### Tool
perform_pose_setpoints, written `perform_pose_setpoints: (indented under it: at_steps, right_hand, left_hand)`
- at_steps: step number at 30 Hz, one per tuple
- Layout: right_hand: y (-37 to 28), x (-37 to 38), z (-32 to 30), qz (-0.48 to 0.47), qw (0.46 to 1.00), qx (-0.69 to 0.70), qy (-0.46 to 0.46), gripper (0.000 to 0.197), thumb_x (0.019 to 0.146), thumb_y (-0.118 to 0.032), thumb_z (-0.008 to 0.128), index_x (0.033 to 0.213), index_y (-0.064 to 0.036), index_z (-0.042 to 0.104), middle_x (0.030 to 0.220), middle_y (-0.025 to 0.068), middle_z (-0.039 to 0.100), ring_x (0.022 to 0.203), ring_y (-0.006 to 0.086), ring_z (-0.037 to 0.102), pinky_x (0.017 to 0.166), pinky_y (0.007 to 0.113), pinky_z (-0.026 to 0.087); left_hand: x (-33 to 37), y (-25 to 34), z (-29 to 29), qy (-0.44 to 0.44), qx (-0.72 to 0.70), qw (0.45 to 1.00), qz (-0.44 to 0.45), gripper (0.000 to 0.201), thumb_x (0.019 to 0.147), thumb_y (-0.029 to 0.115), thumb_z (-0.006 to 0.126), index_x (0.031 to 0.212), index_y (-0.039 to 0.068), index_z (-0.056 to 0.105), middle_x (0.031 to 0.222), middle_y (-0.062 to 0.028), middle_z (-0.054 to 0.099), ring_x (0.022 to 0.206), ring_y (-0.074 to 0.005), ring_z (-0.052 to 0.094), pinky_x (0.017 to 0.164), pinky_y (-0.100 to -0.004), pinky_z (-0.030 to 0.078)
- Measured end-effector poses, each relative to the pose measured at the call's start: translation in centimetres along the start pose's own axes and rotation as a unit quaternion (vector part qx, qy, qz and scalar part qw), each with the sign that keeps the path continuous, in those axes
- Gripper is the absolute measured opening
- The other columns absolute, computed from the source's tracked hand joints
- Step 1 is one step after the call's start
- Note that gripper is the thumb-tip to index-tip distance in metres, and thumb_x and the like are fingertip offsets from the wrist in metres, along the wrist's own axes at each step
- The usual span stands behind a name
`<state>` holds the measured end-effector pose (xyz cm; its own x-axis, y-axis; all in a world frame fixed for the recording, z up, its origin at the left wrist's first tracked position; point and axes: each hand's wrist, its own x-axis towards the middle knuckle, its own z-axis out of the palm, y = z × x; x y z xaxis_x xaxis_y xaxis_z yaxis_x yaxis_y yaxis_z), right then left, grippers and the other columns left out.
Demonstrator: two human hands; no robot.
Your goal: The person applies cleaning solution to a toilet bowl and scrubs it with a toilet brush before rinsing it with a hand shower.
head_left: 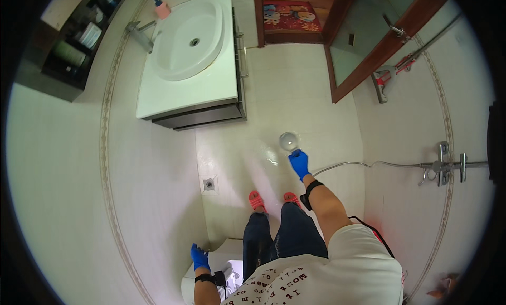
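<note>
My right hand [299, 164], in a blue rubber glove, is closed round the handle of a round shower head [289, 141]. The head hangs out in front of me above the pale floor. From near my right wrist a metal hose [348, 163] curves to the mixer tap [441, 164] on the right wall. At the lower left my left hand [200, 257], also gloved in blue, is beside the white toilet [230, 249]. Its fingers look loosely apart, with nothing seen in them; whether it touches the toilet I cannot tell.
A vanity with a white basin [182, 68] stands at the far left, a pink soap bottle [162, 8] behind it. The brown-framed door [337, 89] is open at the far right. A squeegee [380, 86] leans on the right wall. A floor drain [209, 184] lies left of my red slippers.
</note>
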<state>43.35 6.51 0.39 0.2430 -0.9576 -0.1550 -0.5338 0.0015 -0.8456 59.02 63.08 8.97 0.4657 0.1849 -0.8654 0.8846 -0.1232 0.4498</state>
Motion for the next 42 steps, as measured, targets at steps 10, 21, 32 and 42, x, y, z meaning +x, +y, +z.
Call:
perform_pose_setpoints:
  at_steps: [10,21,32,42]
  right_hand:
    - [1.6,15.0,-12.4,0.126,0.943,0.237,0.195,0.013,0.063,-0.004,0.056,0.054,-0.0042,0.046,0.047,0.0025,0.047,0.04,0.0096,0.044,0.038,0.025,0.034]
    - [3.2,39.4,-18.5,0.145,0.921,0.326,0.158,0.009,0.067,0.001,0.05,0.061,-0.0049,0.046,0.051,0.0021,0.045,0.04,0.01,0.042,0.037,0.023,0.032]
    - [-1.1,57.4,-15.2,0.174,0.934,0.302,0.082,0.017,0.067,-0.004,0.05,0.052,-0.005,0.043,0.047,0.0043,0.045,0.036,0.015,0.042,0.035,0.027,0.032]
    - [-5.7,66.0,-4.0,0.217,0.879,0.423,0.031,0.016,0.062,0.001,0.053,0.052,-0.0057,0.042,0.045,0.0045,0.043,0.034,0.0129,0.04,0.033,0.026,0.033]
  left_hand:
    - [0.3,6.4,7.6,0.019,0.082,0.996,0.009,0.063,0.078,0.041,0.04,0.13,0.014,0.016,0.134,-0.0104,0.014,0.124,-0.0292,0.011,0.095,-0.0499,0.012]
    - [-4.8,8.1,30.0,0.044,0.176,0.983,0.001,0.065,0.077,0.04,0.044,0.129,0.012,0.016,0.135,-0.011,0.013,0.123,-0.0291,0.012,0.094,-0.0528,0.013]
    - [-11.2,6.5,38.7,0.064,0.183,0.978,-0.082,0.063,0.078,0.043,0.041,0.128,0.013,0.02,0.133,-0.0137,0.014,0.122,-0.0318,0.014,0.093,-0.0535,0.014]
    - [-6.5,9.7,48.3,0.163,0.302,0.934,-0.098,0.042,0.076,0.031,0.052,0.109,0.005,0.048,0.099,-0.0105,0.054,0.09,-0.0194,0.049,0.081,-0.0405,0.036]
